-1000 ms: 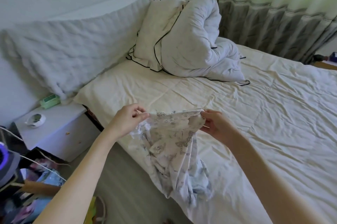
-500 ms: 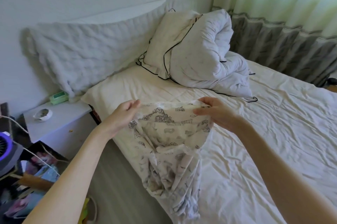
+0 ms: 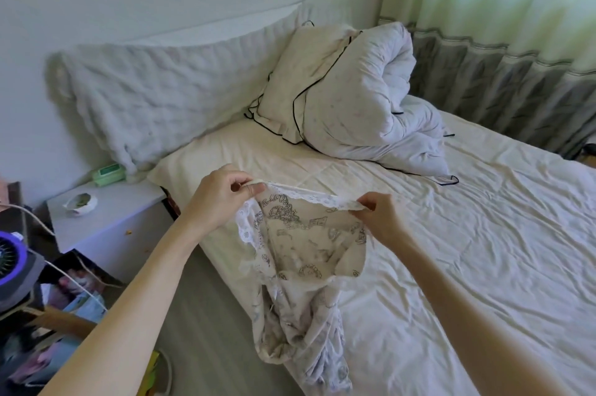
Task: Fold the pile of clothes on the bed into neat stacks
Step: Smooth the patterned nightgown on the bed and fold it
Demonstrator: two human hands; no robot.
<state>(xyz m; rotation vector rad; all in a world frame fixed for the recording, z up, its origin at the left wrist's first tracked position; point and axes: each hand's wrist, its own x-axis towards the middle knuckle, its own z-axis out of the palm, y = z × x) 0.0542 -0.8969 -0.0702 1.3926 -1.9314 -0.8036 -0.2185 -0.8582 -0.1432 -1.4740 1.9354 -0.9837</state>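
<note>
The fingers [image 3: 250, 191] of the left hand [image 3: 219, 199] are curled and pinch one end of the lacy top edge of a printed cloth [image 3: 300, 253]. The fingers [image 3: 362, 203] of the right hand [image 3: 382, 221] are curled too and pinch the other end of that edge. The edge is pulled out between the two hands, up in the air above the near side of the bed [image 3: 467, 234]. The rest of the cloth hangs down in a bunch, and its lower part lies on the bed's edge. The cloth is cream with little drawings on it and white lace along the top and one side. At the head of the bed a pillow [image 3: 300, 86] with dark trim leans up, with a rolled white quilt [image 3: 371, 105] just beside it. A long padded cushion [image 3: 161, 95] stands against the wall. Next to the bed is a white surface [image 3: 106, 218] with a green box [image 3: 108, 172] and a small bowl [image 3: 80, 203] on it. A curtain [image 3: 516, 41] hangs at the far side.
</note>
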